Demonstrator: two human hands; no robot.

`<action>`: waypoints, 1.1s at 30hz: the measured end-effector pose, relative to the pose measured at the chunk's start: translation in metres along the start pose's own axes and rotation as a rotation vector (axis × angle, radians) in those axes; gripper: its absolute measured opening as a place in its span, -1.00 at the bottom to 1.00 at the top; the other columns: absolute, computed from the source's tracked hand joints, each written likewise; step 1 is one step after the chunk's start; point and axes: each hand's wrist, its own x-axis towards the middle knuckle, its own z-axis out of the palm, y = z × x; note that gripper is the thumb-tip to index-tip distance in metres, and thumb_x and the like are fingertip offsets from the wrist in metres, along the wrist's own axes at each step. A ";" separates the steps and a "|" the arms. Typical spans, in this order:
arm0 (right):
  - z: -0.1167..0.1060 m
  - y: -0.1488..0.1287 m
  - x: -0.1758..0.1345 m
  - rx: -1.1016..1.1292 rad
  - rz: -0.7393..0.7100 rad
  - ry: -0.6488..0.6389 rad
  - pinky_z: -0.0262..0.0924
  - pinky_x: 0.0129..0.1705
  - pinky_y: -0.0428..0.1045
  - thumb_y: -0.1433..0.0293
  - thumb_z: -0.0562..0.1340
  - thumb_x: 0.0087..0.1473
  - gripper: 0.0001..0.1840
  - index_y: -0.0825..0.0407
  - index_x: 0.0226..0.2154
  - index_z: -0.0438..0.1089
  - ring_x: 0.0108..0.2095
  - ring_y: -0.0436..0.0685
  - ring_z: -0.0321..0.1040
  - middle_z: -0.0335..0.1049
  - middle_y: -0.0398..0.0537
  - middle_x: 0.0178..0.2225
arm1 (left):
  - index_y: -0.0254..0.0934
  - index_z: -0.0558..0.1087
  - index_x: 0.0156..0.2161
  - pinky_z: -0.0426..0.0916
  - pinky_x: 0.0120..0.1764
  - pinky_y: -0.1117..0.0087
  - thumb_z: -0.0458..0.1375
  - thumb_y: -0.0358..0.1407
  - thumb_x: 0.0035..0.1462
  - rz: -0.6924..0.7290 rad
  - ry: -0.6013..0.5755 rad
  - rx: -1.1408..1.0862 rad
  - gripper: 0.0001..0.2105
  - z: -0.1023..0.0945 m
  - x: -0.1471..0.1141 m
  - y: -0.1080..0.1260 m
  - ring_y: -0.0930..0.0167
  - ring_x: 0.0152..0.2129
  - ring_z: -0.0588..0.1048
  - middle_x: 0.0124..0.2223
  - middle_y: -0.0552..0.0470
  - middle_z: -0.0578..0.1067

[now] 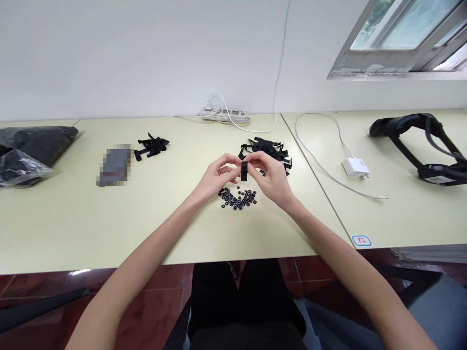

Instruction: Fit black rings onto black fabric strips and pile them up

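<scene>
A short black fabric strip [244, 171] is held upright between my two hands, above the table. My left hand [219, 177] pinches its left side with thumb and fingertips. From the other side, my right hand [270, 177] grips it the same way. Just below the hands lies a loose pile of small dark round washers [238, 200], each with a hole in the middle. Behind my right hand is a heap of black strips [268, 147], partly covered by the fingers. Whether anything small sits between the fingertips and the strip is hidden.
A smaller group of black strips [151, 146] lies left of centre, beside a blurred grey object [115, 165]. Dark plastic bags [40, 150] rest at the far left. A power strip [225, 115] stands by the wall. To the right are a white charger [355, 167] with cable and a black headset [423, 146].
</scene>
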 end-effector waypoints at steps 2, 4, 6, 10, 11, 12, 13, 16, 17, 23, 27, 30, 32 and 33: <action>0.000 0.000 0.000 0.030 0.010 -0.008 0.54 0.12 0.22 0.18 0.33 0.38 -0.82 -0.06 -0.14 0.50 -0.11 0.19 0.60 0.60 -0.01 -0.12 | -0.12 0.58 -0.06 0.54 -0.17 0.26 0.41 -0.06 0.26 0.020 -0.001 0.005 -0.73 -0.001 0.000 0.000 0.30 -0.16 0.59 0.08 -0.07 0.55; -0.001 0.000 0.000 0.060 0.019 -0.018 0.54 0.12 0.21 0.16 0.35 0.37 -0.80 -0.06 -0.15 0.52 -0.11 0.19 0.61 0.60 -0.01 -0.13 | -0.11 0.57 -0.04 0.53 -0.18 0.29 0.42 -0.07 0.25 0.040 -0.017 0.007 -0.72 -0.002 0.000 -0.001 0.32 -0.15 0.59 0.10 -0.06 0.54; -0.001 0.001 0.001 0.084 0.036 -0.032 0.56 0.08 0.21 0.13 0.38 0.35 -0.76 -0.05 -0.16 0.53 -0.14 0.18 0.61 0.61 -0.03 -0.16 | -0.11 0.57 -0.04 0.52 -0.19 0.32 0.43 -0.07 0.25 0.060 -0.023 0.006 -0.72 -0.002 0.001 -0.001 0.32 -0.14 0.59 0.12 -0.05 0.52; -0.001 0.002 0.001 0.113 0.090 -0.040 0.58 0.00 0.18 0.01 0.46 0.23 -0.64 -0.06 -0.20 0.53 -0.17 0.18 0.60 0.61 -0.05 -0.21 | -0.16 0.57 -0.11 0.52 -0.18 0.32 0.43 -0.02 0.23 0.044 0.013 0.001 -0.69 -0.003 0.002 -0.001 0.32 -0.15 0.57 0.03 -0.06 0.55; 0.000 0.002 0.001 0.123 0.101 -0.042 0.58 0.01 0.18 0.00 0.47 0.22 -0.62 -0.05 -0.21 0.53 -0.17 0.18 0.60 0.61 -0.05 -0.21 | -0.17 0.57 -0.12 0.53 -0.17 0.31 0.43 0.00 0.23 0.032 0.024 -0.013 -0.68 -0.003 0.002 -0.001 0.31 -0.15 0.57 -0.01 -0.06 0.56; 0.000 0.002 0.002 0.138 0.114 -0.049 0.58 0.02 0.18 0.00 0.45 0.24 -0.62 -0.05 -0.20 0.53 -0.17 0.17 0.60 0.61 -0.05 -0.22 | -0.18 0.58 -0.13 0.54 -0.16 0.29 0.43 0.01 0.22 0.020 0.035 -0.032 -0.67 -0.003 0.003 -0.001 0.30 -0.15 0.56 -0.03 -0.06 0.56; 0.000 0.001 0.002 0.158 0.128 -0.058 0.58 0.03 0.17 0.00 0.41 0.29 -0.64 -0.05 -0.19 0.52 -0.17 0.16 0.60 0.61 -0.05 -0.22 | -0.18 0.58 -0.13 0.54 -0.16 0.29 0.43 0.02 0.22 0.010 0.046 -0.054 -0.66 -0.003 0.003 -0.001 0.30 -0.14 0.56 -0.04 -0.06 0.57; -0.001 -0.001 0.002 0.205 0.140 -0.077 0.58 0.01 0.15 0.07 0.28 0.41 -0.70 -0.06 -0.10 0.49 -0.18 0.13 0.60 0.61 -0.06 -0.23 | -0.19 0.62 -0.13 0.54 -0.17 0.30 0.44 0.03 0.22 -0.025 0.083 -0.107 -0.66 -0.005 0.004 -0.003 0.30 -0.15 0.55 -0.05 -0.07 0.58; -0.001 -0.002 0.002 0.194 0.124 -0.076 0.58 0.00 0.14 0.10 0.27 0.42 -0.74 -0.07 -0.07 0.47 -0.17 0.13 0.60 0.61 -0.06 -0.22 | -0.19 0.63 -0.13 0.54 -0.18 0.31 0.44 0.04 0.22 -0.036 0.089 -0.115 -0.66 -0.006 0.004 -0.003 0.31 -0.16 0.55 -0.06 -0.07 0.59; -0.002 -0.004 -0.001 0.035 -0.026 -0.124 0.55 -0.04 0.07 0.24 0.34 0.37 -0.87 -0.11 -0.06 0.51 -0.07 0.14 0.57 0.58 -0.08 -0.09 | -0.21 0.67 -0.17 0.56 -0.17 0.31 0.42 0.06 0.22 -0.037 0.093 -0.032 -0.65 -0.007 0.004 -0.001 0.30 -0.18 0.58 -0.12 -0.10 0.64; -0.002 -0.002 -0.001 -0.010 -0.027 -0.125 0.53 -0.09 0.08 0.26 0.33 0.38 -0.90 -0.09 -0.16 0.52 -0.15 0.12 0.56 0.59 -0.09 -0.15 | -0.21 0.66 -0.27 0.57 -0.15 0.29 0.38 0.06 0.26 0.012 0.091 0.067 -0.65 -0.006 0.005 -0.002 0.32 -0.24 0.59 -0.22 -0.08 0.64; -0.002 0.000 0.000 -0.048 -0.005 -0.106 0.50 -0.12 0.08 0.24 0.33 0.37 -0.88 -0.08 -0.19 0.50 -0.19 0.12 0.54 0.58 -0.09 -0.18 | -0.22 0.65 -0.31 0.58 -0.14 0.26 0.31 0.07 0.33 0.029 0.080 0.108 -0.62 -0.007 0.005 -0.003 0.31 -0.25 0.61 -0.23 -0.09 0.64; -0.002 0.001 0.001 -0.071 0.008 -0.087 0.48 -0.14 0.07 0.23 0.33 0.37 -0.87 -0.07 -0.20 0.48 -0.20 0.12 0.53 0.56 -0.09 -0.20 | -0.23 0.65 -0.31 0.59 -0.13 0.24 0.24 0.10 0.37 0.018 0.068 0.101 -0.56 -0.007 0.005 -0.002 0.31 -0.28 0.61 -0.24 -0.11 0.65; -0.002 0.002 0.001 -0.079 0.017 -0.076 0.47 -0.15 0.07 0.23 0.33 0.37 -0.86 -0.07 -0.21 0.47 -0.20 0.12 0.53 0.56 -0.09 -0.21 | -0.24 0.64 -0.30 0.59 -0.13 0.23 0.21 0.12 0.39 0.010 0.059 0.087 -0.54 -0.006 0.004 -0.001 0.30 -0.28 0.62 -0.24 -0.12 0.65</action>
